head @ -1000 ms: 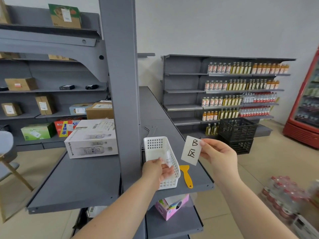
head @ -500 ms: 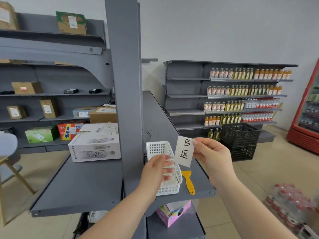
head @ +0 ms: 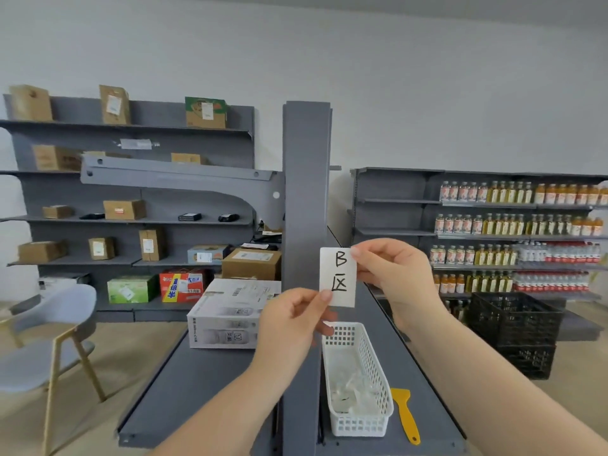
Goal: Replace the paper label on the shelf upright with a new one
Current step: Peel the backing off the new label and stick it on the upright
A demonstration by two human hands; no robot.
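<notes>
A white paper label (head: 339,278) with handwritten black characters is held upright just right of the grey shelf upright (head: 306,192). My right hand (head: 391,274) pinches its top right corner. My left hand (head: 292,320) pinches its bottom left corner. The label's left edge overlaps the upright's right edge; whether it touches the metal I cannot tell. The face of the upright above my hands is bare grey metal.
A white plastic basket (head: 378,383) holding crumpled scraps sits on the grey shelf (head: 427,383) below my hands, with a yellow scraper (head: 405,414) beside it. A white carton (head: 230,314) lies left of the upright. A chair (head: 49,340) stands at left, black crates (head: 516,327) at right.
My view has tilted upward. Both hands rose from the basket; my left hand left the basket and took the label's lower corner. The label now stands upright against the upright's right edge.
</notes>
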